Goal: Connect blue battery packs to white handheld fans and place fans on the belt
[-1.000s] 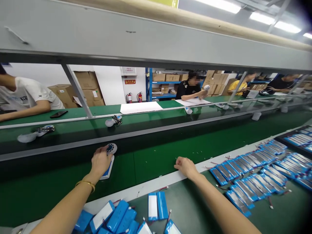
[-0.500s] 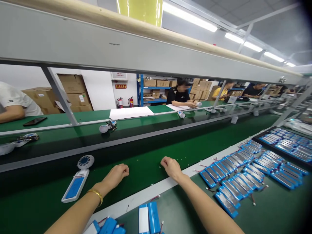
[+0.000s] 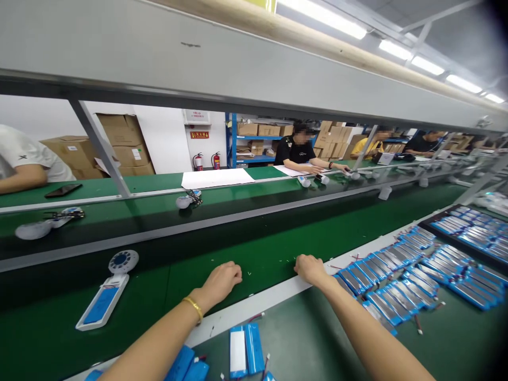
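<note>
My left hand (image 3: 223,283), with a gold bracelet on its wrist, is over the green belt (image 3: 254,248), its fingers curled in and their tips hidden. My right hand (image 3: 310,269) is near the belt's pale edge, also curled, left of the rows of blue battery packs (image 3: 391,275). I cannot make out anything in either hand. On the belt at the left lies a white device (image 3: 101,304) with a round vented head and a blue pack in its open body. Two blue packs (image 3: 246,349) lie on the near table between my forearms.
A black tray (image 3: 472,227) of packs stands at the right. Beyond a grey divider (image 3: 166,229), another belt carries white devices (image 3: 34,229). Several people sit at the far bench, one in black (image 3: 296,151). A grey shelf beam (image 3: 238,69) crosses above.
Both hands have moved right along the belt. The white device has shifted left, while devices on the far belt have moved right. The person in black has stretched an arm to the right.
</note>
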The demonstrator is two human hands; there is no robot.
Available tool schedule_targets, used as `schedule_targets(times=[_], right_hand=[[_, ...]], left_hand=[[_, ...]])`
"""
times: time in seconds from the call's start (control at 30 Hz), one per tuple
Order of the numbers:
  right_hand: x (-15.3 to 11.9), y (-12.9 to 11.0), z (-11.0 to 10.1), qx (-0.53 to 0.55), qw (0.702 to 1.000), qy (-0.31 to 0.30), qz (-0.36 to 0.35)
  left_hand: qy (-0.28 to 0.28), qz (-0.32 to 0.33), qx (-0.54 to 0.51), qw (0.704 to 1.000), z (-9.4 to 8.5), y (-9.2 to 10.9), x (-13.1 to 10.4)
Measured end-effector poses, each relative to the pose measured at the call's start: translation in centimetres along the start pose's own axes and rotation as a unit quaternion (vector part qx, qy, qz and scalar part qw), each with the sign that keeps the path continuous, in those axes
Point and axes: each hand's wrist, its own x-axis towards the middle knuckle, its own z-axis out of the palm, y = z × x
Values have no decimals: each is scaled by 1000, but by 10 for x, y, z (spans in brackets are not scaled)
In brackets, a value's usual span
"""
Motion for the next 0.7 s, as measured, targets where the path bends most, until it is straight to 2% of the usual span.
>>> schedule_targets(times=[0.13,0.33,0.4,0.5,0.6,0.7], right_hand=[[0,-26,4,43,998,-2,-37],[-4,-62,14,160,982,24,-93],[-2,-61,14,213,971,33,-104],[6,-45,12,285,955,39,-79],[14,-30,13,333,942,20,-33],[17,-35,19,354,935,-5,-21]], left_hand=[[3,3,13,1000,7,9,19],[3,1,16,1000,8,22,32],[5,3,7,1000,10,27,36],[7,12,-22,1000,13,29,37],[15,6,-54,998,12,22,34],[10,-11,-80,997,8,9,26]])
